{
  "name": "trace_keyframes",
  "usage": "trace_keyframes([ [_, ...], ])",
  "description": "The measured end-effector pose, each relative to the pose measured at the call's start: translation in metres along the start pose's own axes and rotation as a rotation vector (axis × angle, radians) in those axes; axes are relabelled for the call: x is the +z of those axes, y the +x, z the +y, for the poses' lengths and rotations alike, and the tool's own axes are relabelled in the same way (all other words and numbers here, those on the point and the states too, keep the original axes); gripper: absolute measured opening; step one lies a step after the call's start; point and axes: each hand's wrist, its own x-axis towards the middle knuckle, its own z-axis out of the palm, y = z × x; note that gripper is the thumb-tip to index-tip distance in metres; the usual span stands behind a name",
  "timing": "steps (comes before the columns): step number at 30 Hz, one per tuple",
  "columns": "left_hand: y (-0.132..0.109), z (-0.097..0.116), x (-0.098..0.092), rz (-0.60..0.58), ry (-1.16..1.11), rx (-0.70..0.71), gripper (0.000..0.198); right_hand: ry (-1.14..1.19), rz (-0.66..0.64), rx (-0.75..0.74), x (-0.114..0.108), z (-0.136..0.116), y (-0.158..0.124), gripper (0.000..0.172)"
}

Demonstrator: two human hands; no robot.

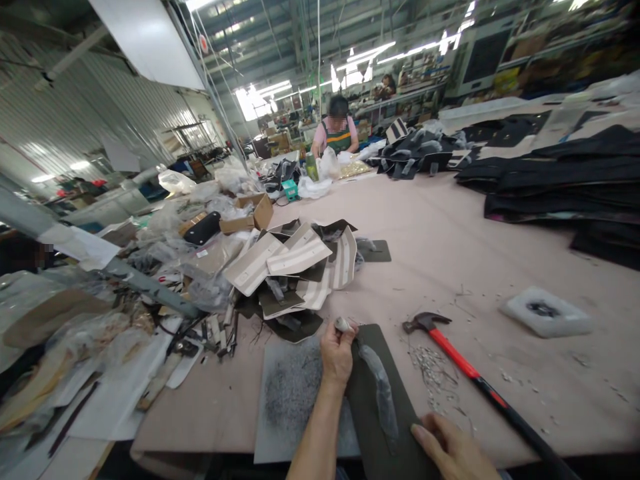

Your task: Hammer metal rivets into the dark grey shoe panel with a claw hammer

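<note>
A dark olive panel (357,413) with a plastic-wrapped handle (381,393) lies partly on a scuffed grey board (290,393). My left hand (336,353) is closed at the panel's top left corner, round a short, pale cylindrical tool (344,325) whose blunt end sticks up. What the lower end of that tool touches is hidden. At the lower right, my right hand (450,447) pinches the panel's right edge between thumb and fingers. A claw hammer (460,357) with a red and black handle lies to the right of the panel.
Beyond my left hand is a heap of panels (300,260). Small metal bits (433,370) are scattered by the hammer. A white plastic block (547,312) is at right, near stacked black pieces (565,177). A metal post (145,283) slants across the left. A person (337,130) sits across the table.
</note>
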Motion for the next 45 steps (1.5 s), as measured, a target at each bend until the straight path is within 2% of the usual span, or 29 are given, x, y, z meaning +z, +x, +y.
trace_keyframes([
  [6,-0.001,-0.008,-0.002,-0.075,0.087,0.019,0.025,-0.589,0.334,-0.312,-0.078,0.003,0.055,0.045],
  [9,-0.001,-0.008,-0.003,-0.095,0.156,-0.002,0.026,-0.785,0.294,-0.279,-0.097,0.017,0.076,0.043],
  [13,-0.002,-0.003,-0.003,-0.103,0.234,0.005,0.025,-0.788,0.187,-0.219,-0.1,0.031,0.086,0.034],
  [17,-0.001,0.002,-0.002,-0.108,0.275,0.032,0.016,-0.614,0.153,-0.149,-0.1,0.024,0.088,0.021],
  [19,-0.002,0.001,-0.001,-0.116,0.318,0.061,0.012,-0.319,0.041,-0.022,-0.1,0.012,0.083,0.021],
  [21,-0.004,-0.002,0.0,-0.132,0.376,0.102,0.012,0.138,-0.143,0.197,-0.098,-0.004,0.074,0.027],
  [23,-0.006,-0.006,0.0,-0.151,0.419,0.146,0.018,0.491,-0.252,0.386,-0.094,-0.025,0.064,0.034],
  [25,-0.008,-0.008,0.0,-0.159,0.425,0.168,0.022,0.533,-0.223,0.425,-0.091,-0.049,0.055,0.04],
  [27,-0.008,-0.009,0.0,-0.169,0.411,0.169,0.022,0.327,-0.114,0.236,-0.091,-0.073,0.051,0.044],
  [30,-0.008,-0.009,-0.001,-0.194,0.397,0.177,0.02,-0.089,0.088,-0.252,-0.093,-0.1,0.052,0.047],
  [32,-0.007,-0.01,-0.002,-0.202,0.396,0.188,0.02,-0.311,0.117,-0.478,-0.094,-0.111,0.056,0.043],
  [35,-0.007,-0.013,-0.002,-0.201,0.422,0.186,0.017,-0.563,-0.008,-0.56,-0.1,-0.131,0.061,0.039],
  [37,-0.006,-0.013,-0.002,-0.211,0.439,0.187,0.016,-0.591,0.012,-0.608,-0.109,-0.153,0.059,0.04],
  [39,-0.007,-0.011,-0.001,-0.227,0.442,0.195,0.016,-0.462,0.154,-0.691,-0.119,-0.178,0.052,0.041],
  [41,-0.007,-0.009,-0.001,-0.232,0.444,0.194,0.014,-0.245,0.37,-0.749,-0.122,-0.193,0.043,0.037],
  [42,-0.007,-0.008,-0.001,-0.233,0.447,0.192,0.013,-0.168,0.447,-0.775,-0.12,-0.193,0.04,0.034],
  [43,-0.008,-0.007,0.0,-0.231,0.451,0.192,0.013,-0.151,0.468,-0.803,-0.116,-0.188,0.039,0.032],
  [44,-0.008,-0.007,0.0,-0.231,0.457,0.189,0.013,-0.195,0.441,-0.821,-0.111,-0.177,0.039,0.033],
  [45,-0.009,-0.007,0.0,-0.231,0.463,0.184,0.013,-0.296,0.352,-0.831,-0.105,-0.163,0.041,0.035],
])
